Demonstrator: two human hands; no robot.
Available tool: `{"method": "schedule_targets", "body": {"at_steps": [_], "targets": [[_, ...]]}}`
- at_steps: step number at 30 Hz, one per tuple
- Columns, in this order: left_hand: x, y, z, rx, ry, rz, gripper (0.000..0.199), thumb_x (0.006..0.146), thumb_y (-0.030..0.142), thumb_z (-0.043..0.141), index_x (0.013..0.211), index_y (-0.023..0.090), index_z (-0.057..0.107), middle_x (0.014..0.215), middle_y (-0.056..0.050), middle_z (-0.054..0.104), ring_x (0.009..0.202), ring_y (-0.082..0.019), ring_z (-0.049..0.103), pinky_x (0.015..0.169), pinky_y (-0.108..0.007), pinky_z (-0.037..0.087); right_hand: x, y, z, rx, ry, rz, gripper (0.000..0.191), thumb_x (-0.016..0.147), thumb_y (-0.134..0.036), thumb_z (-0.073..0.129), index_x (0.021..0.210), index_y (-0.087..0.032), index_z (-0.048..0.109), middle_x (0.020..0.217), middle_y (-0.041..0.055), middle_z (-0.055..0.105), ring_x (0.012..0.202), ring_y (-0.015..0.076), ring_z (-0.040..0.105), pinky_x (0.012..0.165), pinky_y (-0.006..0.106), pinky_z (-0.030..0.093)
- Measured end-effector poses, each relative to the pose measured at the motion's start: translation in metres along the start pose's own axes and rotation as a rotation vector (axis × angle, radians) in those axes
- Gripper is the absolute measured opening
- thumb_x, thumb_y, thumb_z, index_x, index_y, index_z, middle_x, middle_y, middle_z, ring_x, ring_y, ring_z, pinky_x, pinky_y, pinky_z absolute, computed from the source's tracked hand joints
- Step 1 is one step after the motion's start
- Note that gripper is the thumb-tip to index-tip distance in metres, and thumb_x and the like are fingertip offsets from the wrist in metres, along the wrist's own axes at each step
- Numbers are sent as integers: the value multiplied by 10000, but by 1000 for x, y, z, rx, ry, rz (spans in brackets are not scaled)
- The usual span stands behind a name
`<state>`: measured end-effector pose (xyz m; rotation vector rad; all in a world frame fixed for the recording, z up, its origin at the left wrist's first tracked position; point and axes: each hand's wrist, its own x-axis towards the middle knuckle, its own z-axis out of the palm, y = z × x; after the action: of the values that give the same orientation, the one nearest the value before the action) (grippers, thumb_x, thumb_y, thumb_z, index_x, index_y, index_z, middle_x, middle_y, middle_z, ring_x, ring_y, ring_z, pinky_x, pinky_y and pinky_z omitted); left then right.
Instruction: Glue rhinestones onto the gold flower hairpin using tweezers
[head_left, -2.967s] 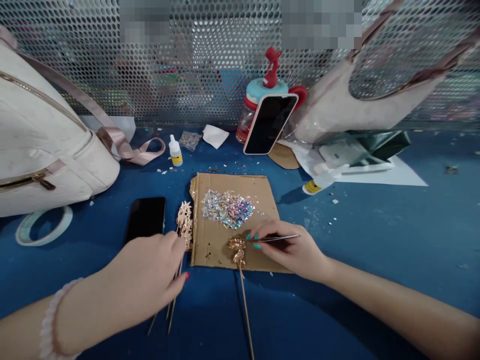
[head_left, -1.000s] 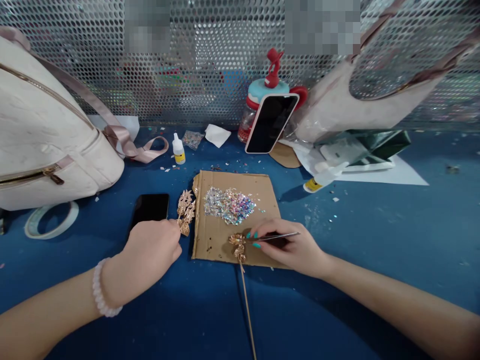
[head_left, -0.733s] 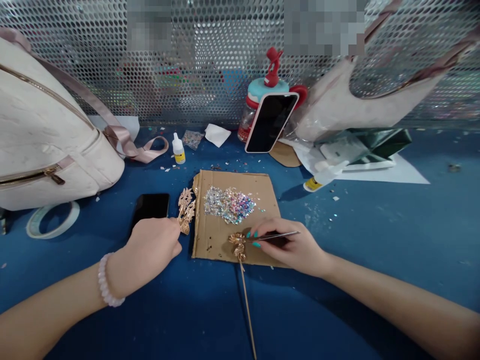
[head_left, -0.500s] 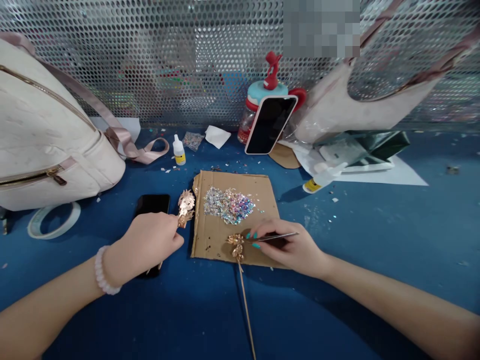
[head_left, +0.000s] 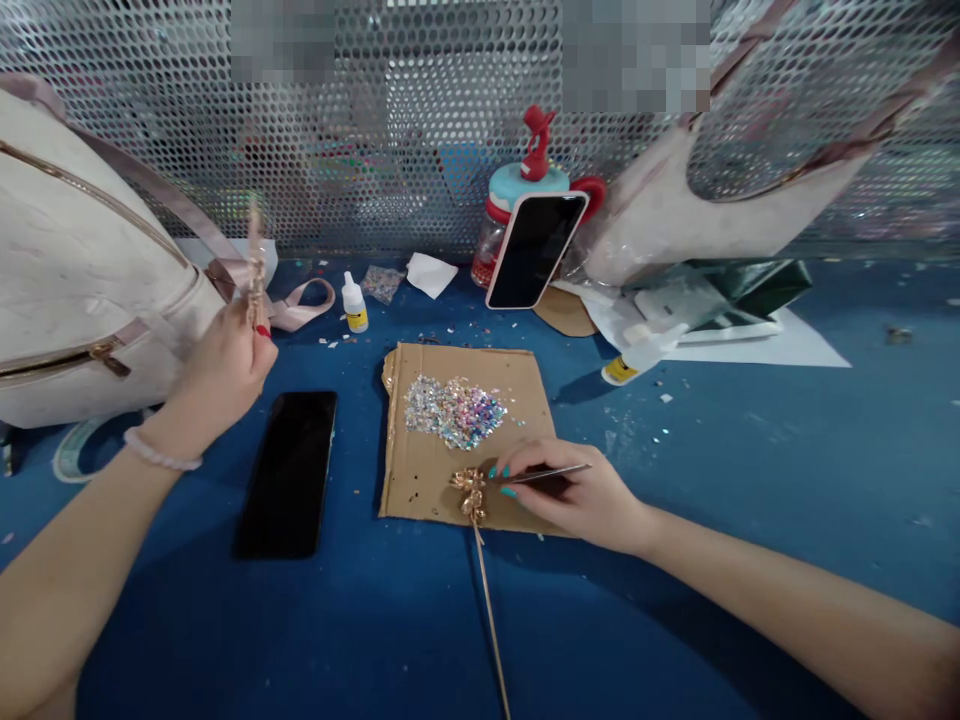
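Raised at the left, in front of the pale backpack, my left hand (head_left: 217,375) is closed on a rose-gold metal ornament (head_left: 256,270), seen nearly edge-on and a little blurred. My right hand (head_left: 574,498) rests over the near right of a cardboard sheet (head_left: 517,385) and pinches thin metal tweezers (head_left: 551,472). Just left of its fingertips lies a gold flower-shaped hair stick (head_left: 471,492), its long stem running off the cardboard toward me. A heap of glittery rhinestones (head_left: 457,410) covers the middle of the sheet.
A black phone (head_left: 289,475) lies left of the cardboard. Behind stand a glue bottle (head_left: 355,305), a propped phone (head_left: 537,250) against a lidded jar (head_left: 491,235), and a second glue bottle (head_left: 634,362), tilted. Bags flank both sides; a tape roll (head_left: 71,455) sits far left.
My left hand has lifted away from beside the cardboard, moving left and up with the ornament and uncovering the black phone. My right hand and the hair stick stay put.
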<state>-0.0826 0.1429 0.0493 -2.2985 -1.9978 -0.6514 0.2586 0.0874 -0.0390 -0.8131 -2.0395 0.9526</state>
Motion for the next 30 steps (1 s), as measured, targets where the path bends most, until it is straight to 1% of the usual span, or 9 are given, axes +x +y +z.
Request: {"method": "schedule_targets", "body": {"at_steps": [2, 5, 8, 12, 16, 20, 24, 27, 30], "targets": [[1, -6, 13, -185, 125, -1, 158, 795, 41, 354, 738, 178, 406, 750, -11, 509, 707, -139, 563, 670, -256, 460, 1, -1, 0, -6, 2, 2, 90, 768, -138, 562, 822, -202, 594, 760, 40, 672, 690, 136, 657, 543, 224, 528], [-1, -15, 30, -284, 148, -1, 202, 862, 58, 289, 752, 171, 415, 755, -6, 523, 747, -112, 596, 755, -247, 482, 1, -2, 0, 3, 3, 27, 81, 769, -148, 556, 811, -203, 598, 751, 37, 668, 679, 134, 650, 552, 233, 528], [-1, -21, 39, -320, 117, -3, 221, 916, 117, 256, 759, 174, 401, 735, -1, 536, 725, -102, 597, 763, -257, 495, 2, -1, 0, 13, -1, 57, 67, 769, -165, 564, 809, -201, 603, 745, 35, 664, 667, 130, 640, 551, 236, 523], [2, -25, 46, -321, 123, -16, 167, 919, 103, 248, 800, 203, 309, 710, 47, 453, 669, -70, 581, 749, -246, 502, 2, 0, -1, 2, -17, 70, 57, 770, -187, 572, 815, -189, 606, 752, 35, 655, 638, 115, 623, 528, 220, 504], [3, -28, 46, -205, 151, -57, 125, 912, 100, 253, 872, 202, 311, 714, 53, 418, 625, -77, 532, 698, -240, 484, 2, -1, -1, 16, -23, 77, 48, 773, -192, 564, 803, -185, 601, 751, 28, 645, 626, 104, 605, 520, 210, 481], [0, -30, 44, 26, 187, -123, 114, 871, 93, 318, 854, 175, 395, 772, -2, 481, 738, -155, 507, 758, -300, 410, 4, -3, -2, 9, -23, 80, 51, 769, -200, 552, 786, -184, 596, 733, 12, 628, 591, 87, 576, 501, 201, 449], [-7, -24, 40, 193, 88, -121, 125, 856, 114, 346, 896, 159, 456, 801, -31, 498, 781, -201, 486, 704, -288, 356, 6, 0, -4, 15, -61, 128, 64, 759, -215, 554, 802, -184, 589, 734, 0, 622, 616, 91, 570, 544, 217, 446], [-16, -17, 35, 273, 31, -102, 174, 873, 131, 332, 982, 153, 465, 828, -33, 483, 794, -203, 458, 673, -269, 317, 6, 2, -6, 55, -89, 170, 83, 747, -217, 564, 820, -181, 578, 723, -6, 613, 620, 92, 555, 574, 230, 440], [-25, -11, 29, 316, -46, -63, 166, 903, 198, 336, 956, 156, 487, 789, -17, 445, 748, -184, 428, 639, -244, 291, 6, 2, -9, 105, -93, 202, 95, 739, -228, 567, 813, -171, 553, 667, -23, 567, 569, 82, 508, 537, 227, 406]]}}
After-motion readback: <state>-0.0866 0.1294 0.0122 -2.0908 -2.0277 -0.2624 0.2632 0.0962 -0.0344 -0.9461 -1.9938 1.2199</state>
